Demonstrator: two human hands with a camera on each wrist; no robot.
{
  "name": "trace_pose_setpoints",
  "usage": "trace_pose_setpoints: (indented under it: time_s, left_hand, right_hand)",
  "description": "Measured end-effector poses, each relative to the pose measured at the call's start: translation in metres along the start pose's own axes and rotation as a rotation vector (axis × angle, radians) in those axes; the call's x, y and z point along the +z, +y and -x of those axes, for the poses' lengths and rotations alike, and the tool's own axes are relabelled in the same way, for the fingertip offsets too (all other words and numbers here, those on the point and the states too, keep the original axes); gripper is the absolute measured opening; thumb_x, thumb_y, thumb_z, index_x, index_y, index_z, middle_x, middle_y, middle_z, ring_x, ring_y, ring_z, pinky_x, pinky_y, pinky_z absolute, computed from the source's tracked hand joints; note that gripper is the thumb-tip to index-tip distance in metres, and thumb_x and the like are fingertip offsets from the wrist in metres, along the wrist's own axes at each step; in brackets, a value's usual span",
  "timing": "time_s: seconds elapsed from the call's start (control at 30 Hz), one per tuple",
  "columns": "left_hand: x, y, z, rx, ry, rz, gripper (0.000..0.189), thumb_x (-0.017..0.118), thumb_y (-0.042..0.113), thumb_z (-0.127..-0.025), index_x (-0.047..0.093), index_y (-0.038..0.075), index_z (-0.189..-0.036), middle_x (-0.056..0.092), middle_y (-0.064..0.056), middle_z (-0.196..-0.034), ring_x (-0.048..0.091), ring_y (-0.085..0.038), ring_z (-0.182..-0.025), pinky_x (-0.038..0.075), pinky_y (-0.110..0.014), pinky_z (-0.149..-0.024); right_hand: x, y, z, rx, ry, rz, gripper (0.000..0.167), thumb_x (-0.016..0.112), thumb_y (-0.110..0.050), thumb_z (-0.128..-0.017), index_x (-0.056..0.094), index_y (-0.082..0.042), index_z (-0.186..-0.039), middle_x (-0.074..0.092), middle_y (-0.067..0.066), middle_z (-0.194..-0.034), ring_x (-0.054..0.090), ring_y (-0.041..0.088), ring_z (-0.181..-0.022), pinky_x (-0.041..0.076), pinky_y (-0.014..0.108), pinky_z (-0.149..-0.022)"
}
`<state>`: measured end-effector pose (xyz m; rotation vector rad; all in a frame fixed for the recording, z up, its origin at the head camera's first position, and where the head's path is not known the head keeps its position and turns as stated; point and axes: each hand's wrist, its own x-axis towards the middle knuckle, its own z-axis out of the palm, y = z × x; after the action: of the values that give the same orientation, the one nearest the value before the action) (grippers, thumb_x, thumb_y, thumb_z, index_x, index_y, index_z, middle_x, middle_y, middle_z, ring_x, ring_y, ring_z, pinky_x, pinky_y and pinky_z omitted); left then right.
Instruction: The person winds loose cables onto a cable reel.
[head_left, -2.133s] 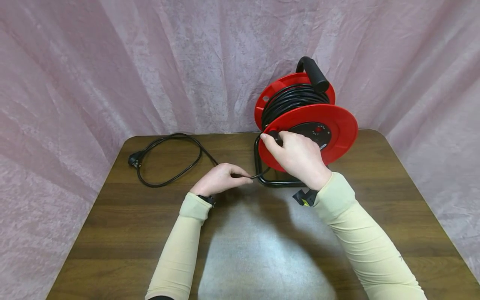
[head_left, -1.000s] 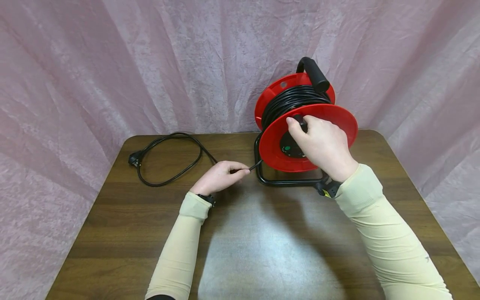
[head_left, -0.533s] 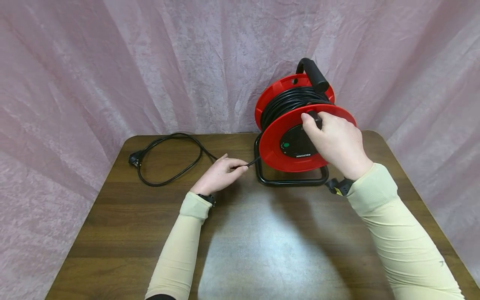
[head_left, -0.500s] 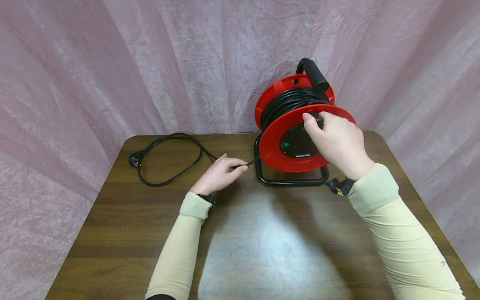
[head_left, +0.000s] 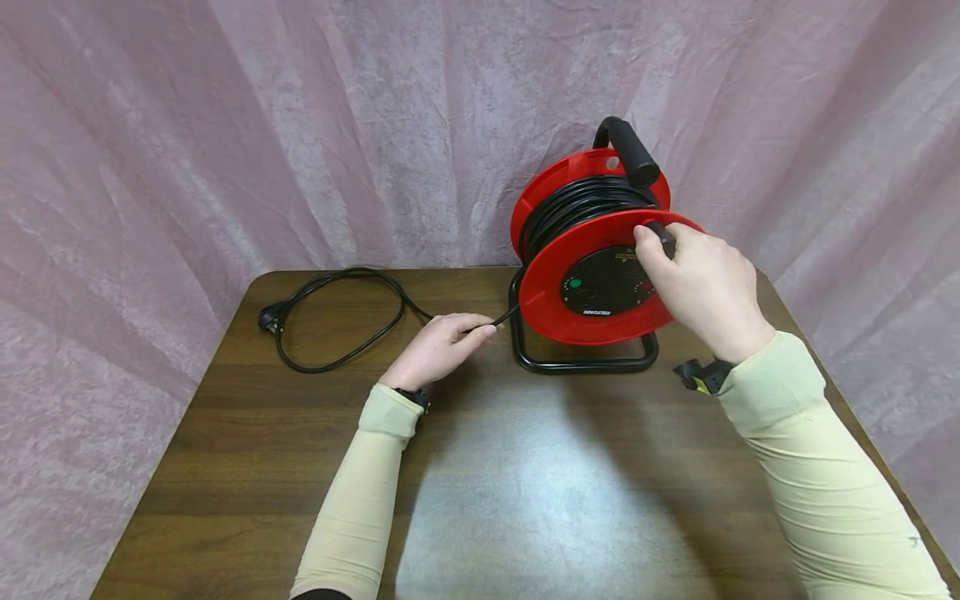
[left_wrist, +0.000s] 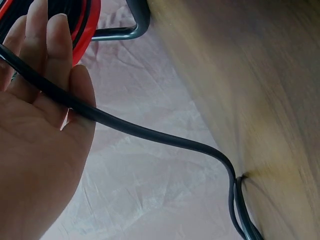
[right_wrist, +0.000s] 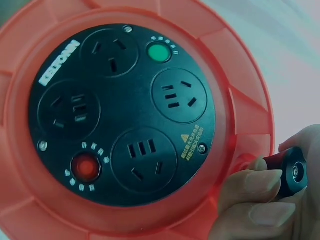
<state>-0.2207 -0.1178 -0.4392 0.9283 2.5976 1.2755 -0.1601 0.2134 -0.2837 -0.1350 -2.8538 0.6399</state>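
Since half a second ago: right hand and the crank knob have swung right along the rim of the front red disc, and the disc has turned with them. Plug and floor-plan of the loose loop unchanged; left hand about where it was.

Nearest: bare worktop. Then left hand, thumb and forefinger pinching the cable, other fingers fairly straight with the cable crossing under them. Probably guiding it and keeping a bit of tension, since the run to the reel looks fairly straight. Right hand has its fingers curled round the knob, likely because that's the leverage point for turning.

Cable reel stands upright at the back right of the worktop on its black tube stand, presumably so the drum spins free. Sockets face the person. Plug sits far left by the loose loop, well apart from the drum. Carry handle up top, untouched. Pink curtain behind.
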Motion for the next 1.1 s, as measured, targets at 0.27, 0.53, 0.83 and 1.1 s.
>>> trace_pose_setpoints:
  time_s: [0.27, 0.53, 0.83, 1.1]
  left_hand:
    - [0.0, 0.0, 0.0, 0.019, 0.013, -0.033, 0.029, 0.053, 0.035, -0.109, 0.073, 0.018, -0.12, 0.076, -0.002, -0.099, 0.063, -0.009, -0.109, 0.017, -0.036, -0.122]
    - [-0.001, 0.0, 0.002, -0.039, 0.036, -0.075, 0.035, 0.056, 0.039, -0.107, 0.071, 0.018, -0.13, 0.07, 0.006, -0.12, 0.056, -0.016, -0.123, 0.036, -0.035, -0.112]
    - [0.001, 0.001, 0.001, -0.051, 0.051, -0.116, 0.036, 0.053, 0.041, -0.108, 0.069, 0.017, -0.13, 0.068, 0.005, -0.126, 0.057, -0.015, -0.122, 0.033, -0.039, -0.115]
    - [0.002, -0.001, 0.0, -0.06, 0.066, -0.125, 0.037, 0.05, 0.038, -0.109, 0.067, 0.016, -0.133, 0.066, 0.004, -0.129, 0.053, -0.017, -0.128, 0.04, -0.035, -0.109]
  right_hand:
    - [-0.002, 0.009, 0.001, 0.023, 0.02, 0.02, 0.064, 0.026, -0.064, -0.102, 0.055, -0.01, -0.08, 0.058, 0.013, -0.072, 0.06, 0.039, -0.079, 0.039, 0.05, -0.061]
    - [-0.005, 0.022, 0.002, 0.035, 0.012, 0.03, 0.062, 0.026, -0.061, -0.102, 0.055, -0.01, -0.081, 0.056, 0.013, -0.071, 0.059, 0.037, -0.077, 0.037, 0.047, -0.061]
    - [-0.004, 0.039, 0.004, 0.054, -0.003, 0.04, 0.062, 0.025, -0.06, -0.102, 0.055, -0.009, -0.083, 0.059, 0.013, -0.074, 0.059, 0.039, -0.078, 0.037, 0.047, -0.061]
    - [0.0, 0.054, 0.008, 0.063, -0.003, 0.048, 0.062, 0.025, -0.059, -0.102, 0.056, -0.008, -0.082, 0.063, 0.015, -0.077, 0.061, 0.043, -0.082, 0.04, 0.052, -0.063]
